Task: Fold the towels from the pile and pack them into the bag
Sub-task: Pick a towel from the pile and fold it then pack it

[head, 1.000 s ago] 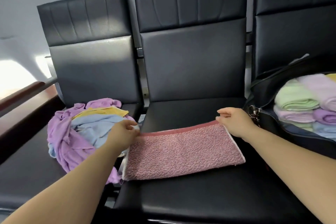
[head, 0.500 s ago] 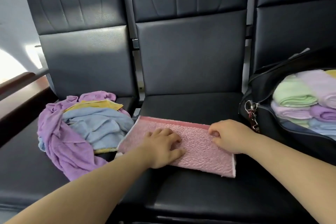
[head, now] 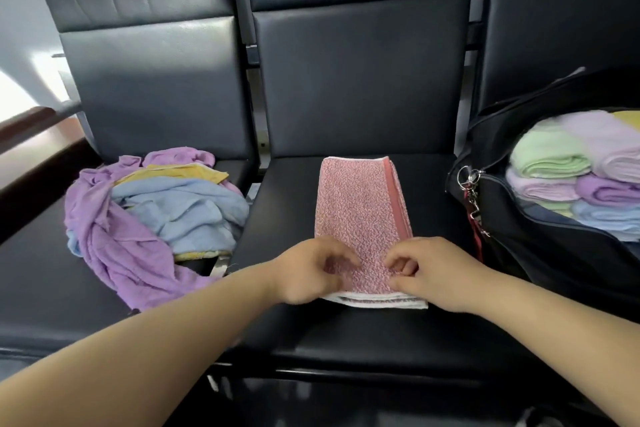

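A pink towel (head: 360, 208) lies folded into a narrow strip on the middle black seat (head: 287, 218), its long side running away from me. My left hand (head: 308, 274) grips its near left corner with curled fingers. My right hand (head: 429, 274) pinches the near right corner. A loose pile of purple, blue and yellow towels (head: 156, 215) sits on the left seat. On the right seat stands an open black bag (head: 519, 229) with several folded towels (head: 575, 170) stacked inside.
Black seat backs (head: 356, 80) rise behind all three seats. A wooden rail (head: 31, 121) runs along the far left. A metal clip with a red strap (head: 469, 191) hangs from the bag's near left end.
The pink towel, earlier spread wide across the seat, is now folded narrower and turned lengthwise. Both hands have come together at its near end.
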The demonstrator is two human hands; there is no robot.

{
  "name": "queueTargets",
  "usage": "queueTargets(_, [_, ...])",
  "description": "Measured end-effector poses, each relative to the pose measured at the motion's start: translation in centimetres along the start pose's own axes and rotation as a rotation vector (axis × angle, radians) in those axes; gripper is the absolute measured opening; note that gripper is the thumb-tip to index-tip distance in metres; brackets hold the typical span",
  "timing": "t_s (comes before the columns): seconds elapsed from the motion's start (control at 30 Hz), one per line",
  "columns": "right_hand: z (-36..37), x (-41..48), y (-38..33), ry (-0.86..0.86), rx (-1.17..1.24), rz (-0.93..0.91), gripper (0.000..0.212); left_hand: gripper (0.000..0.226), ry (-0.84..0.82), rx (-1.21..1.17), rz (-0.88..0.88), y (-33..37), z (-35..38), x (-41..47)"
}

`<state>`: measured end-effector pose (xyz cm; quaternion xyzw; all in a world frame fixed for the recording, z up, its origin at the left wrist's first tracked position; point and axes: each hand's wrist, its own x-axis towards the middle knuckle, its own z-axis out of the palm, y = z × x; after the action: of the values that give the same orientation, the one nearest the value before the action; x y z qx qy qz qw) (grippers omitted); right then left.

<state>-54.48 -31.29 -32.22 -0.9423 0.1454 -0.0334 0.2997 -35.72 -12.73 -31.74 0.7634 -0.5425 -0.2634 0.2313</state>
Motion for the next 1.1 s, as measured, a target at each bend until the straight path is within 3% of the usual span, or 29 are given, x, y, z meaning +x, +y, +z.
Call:
queueTargets(0.13, [-0.1,-0.8,0.0,-0.077,-0.028,-0.026,0.044,0.041,-0.063,-0.155,0.046,0.5,-0.7,-2.1])
queueTargets(0.27, [0.1,-1.3,-0.1,-0.095,-0.129,-0.052,0.059,0.040,0.058,-0.267,0.064,0.6,-1.1,-2.5])
queueTargets(0.5, [0.1,-1.8,-0.8,0.012,-0.137,-0.050,0.040,0.021,0.340,-0.074,0.128,1.7,-2.0,-2.7])
queueTargets(0.6, [-1.4,-1.6,-0.9,0.086,0.066,-0.017,0.035,0.015,0.402,0.020,0.097,1.8,-3.7,-3.0])
queueTargets(0.7, [-3.8,-1.4,-2.0,0.062,0.465,0.035,0.032,0.014,0.285,-0.273,0.104,2.2,-5.3,-4.0])
queueTargets(0.83, [-5.8,-1.9,-3.0,-0.106,0.892,0.175,0.024,0.008,0.161,-0.628,0.086,3.6,-6.1,-5.8])
queueTargets(0.93, [-5.6,-1.6,-3.1,-0.088,0.919,0.223,0.020,0.012,0.214,-0.666,0.021,3.9,-5.8,-5.4])
queueTargets(1.1, [-4.0,0.3,-2.1,0.087,0.850,0.300,0.016,0.018,0.300,-0.654,-0.097,2.0,-5.0,-3.2])
